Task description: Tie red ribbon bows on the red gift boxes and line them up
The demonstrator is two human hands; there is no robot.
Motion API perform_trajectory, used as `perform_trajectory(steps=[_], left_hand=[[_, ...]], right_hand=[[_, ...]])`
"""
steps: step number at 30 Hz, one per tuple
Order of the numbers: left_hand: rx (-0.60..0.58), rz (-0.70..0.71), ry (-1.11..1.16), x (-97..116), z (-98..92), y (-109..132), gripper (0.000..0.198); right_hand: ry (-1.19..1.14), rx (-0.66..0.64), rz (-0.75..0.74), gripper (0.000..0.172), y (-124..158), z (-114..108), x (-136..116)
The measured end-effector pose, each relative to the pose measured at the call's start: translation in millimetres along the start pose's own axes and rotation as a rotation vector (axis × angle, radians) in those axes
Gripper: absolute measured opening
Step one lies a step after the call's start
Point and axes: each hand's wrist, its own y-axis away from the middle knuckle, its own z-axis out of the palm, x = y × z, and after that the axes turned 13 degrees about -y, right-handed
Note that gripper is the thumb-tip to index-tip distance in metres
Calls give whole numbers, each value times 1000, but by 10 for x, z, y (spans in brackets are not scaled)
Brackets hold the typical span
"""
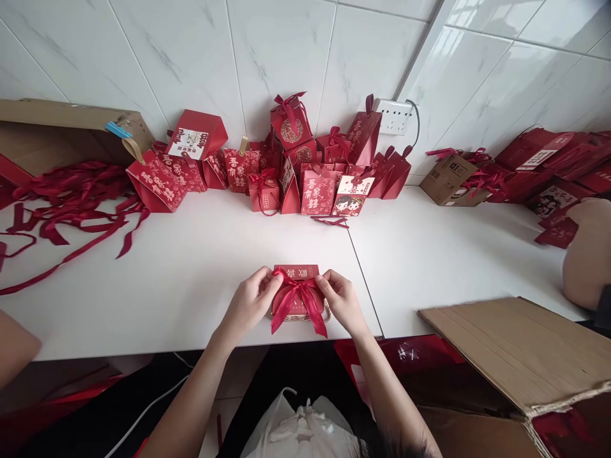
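Observation:
A small red gift box [296, 272] with gold lettering lies on the white table close to its front edge. Around it runs a red satin ribbon [301, 294], tied in a bow at the middle with two tails hanging toward me. My left hand [255, 296] pinches the bow's left loop between thumb and fingers. On the other side my right hand [338, 296] pinches the right loop. Both hands sit at the box's sides, and a twisted cord handle [327, 310] shows beside my right fingers.
Several red gift boxes [317, 191] stand along the tiled wall, near a power strip [395, 117]. Loose ribbons [81, 191] pile up at left before a cardboard box [138, 127]. An open carton [515, 343] is at lower right. Other people's arms [589, 248] reach in at both sides.

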Motion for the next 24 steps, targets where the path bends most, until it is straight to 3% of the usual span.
perform_trajectory(steps=[12,17,24], left_hand=[[67,148,-159,24,-95,-164,25],[109,48,-42,-4,-18,1,30],[153,-61,169,-132,236,80,34]], right_hand=[[47,-23,-9,36,-5,-10,-35],[42,-4,1,38,3,1,-33],[-100,19,67,41,-8,36,49]])
